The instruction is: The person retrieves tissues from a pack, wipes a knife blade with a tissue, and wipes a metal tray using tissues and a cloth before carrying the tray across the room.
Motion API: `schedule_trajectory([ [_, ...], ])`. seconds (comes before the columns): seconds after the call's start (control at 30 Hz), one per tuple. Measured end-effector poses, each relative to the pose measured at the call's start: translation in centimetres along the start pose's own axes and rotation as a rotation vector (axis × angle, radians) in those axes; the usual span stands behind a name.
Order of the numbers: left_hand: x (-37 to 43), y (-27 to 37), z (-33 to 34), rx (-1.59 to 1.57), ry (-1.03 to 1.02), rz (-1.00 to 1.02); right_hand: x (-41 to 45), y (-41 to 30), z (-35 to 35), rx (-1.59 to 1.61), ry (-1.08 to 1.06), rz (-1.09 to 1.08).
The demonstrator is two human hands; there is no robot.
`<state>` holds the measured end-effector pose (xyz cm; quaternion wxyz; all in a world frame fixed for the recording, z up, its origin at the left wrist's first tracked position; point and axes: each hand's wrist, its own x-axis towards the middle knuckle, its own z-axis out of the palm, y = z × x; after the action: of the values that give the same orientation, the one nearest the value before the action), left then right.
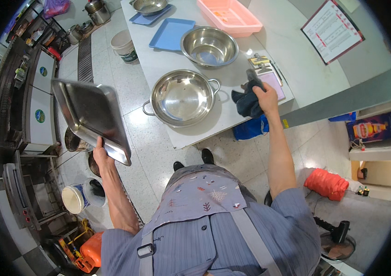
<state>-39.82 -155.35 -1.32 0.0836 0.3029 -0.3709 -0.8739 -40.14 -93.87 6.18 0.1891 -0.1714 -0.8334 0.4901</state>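
Observation:
My left hand [102, 156] grips the near rim of a deep rectangular stainless steel tray [95, 112], held tilted in the air left of the table. In my right hand [268, 98] is a bunched dark cloth [249, 100], just above the table's right corner. Between the hands, a shiny steel pan with two loop handles [183, 98] stands on the white table [195, 136]. Behind it sits a steel mixing bowl [210, 46]. Partly behind the cloth lie clipboards [264, 65] with metal clips and a pink sheet.
Farther back on the table are a blue plastic tray [172, 33], a pink plastic basin [230, 15] and a metal colander [150, 6]. A white bucket [123, 45] stands on the floor beyond the left edge. Buckets [74, 198], an orange gas cylinder [92, 246] and cooking equipment [40, 103] line the left side.

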Motion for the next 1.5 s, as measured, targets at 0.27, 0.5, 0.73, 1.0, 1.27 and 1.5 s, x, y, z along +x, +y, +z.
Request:
schedule_trajectory([
  [0.27,-5.6,-0.2,7.1,0.383,0.129,0.37,-0.8,6.4,4.3,-0.702,-0.11,-0.291],
  [0.5,-9.7,-3.3,13.5,0.346,-0.039,0.293,-2.2,-4.2,4.2,0.476,-0.72,0.162],
  [0.73,-11.1,-7.6,20.1,0.426,-0.143,0.279,-1.9,-6.9,0.9,0.598,-0.767,0.207],
  [1.0,-10.7,-12.4,25.8,0.488,-0.333,0.216,-3.4,-2.1,-2.5,0.688,-0.527,0.384],
  [1.27,-9.7,-15.8,30.4,0.701,-0.556,0.117,-8.8,-1.6,-4.8,0.82,-0.19,0.505],
  [1.5,-10.9,-17.7,32.6,0.789,-0.824,0.0,-16.4,-2.9,-4.7,0.818,0.196,0.551],
])
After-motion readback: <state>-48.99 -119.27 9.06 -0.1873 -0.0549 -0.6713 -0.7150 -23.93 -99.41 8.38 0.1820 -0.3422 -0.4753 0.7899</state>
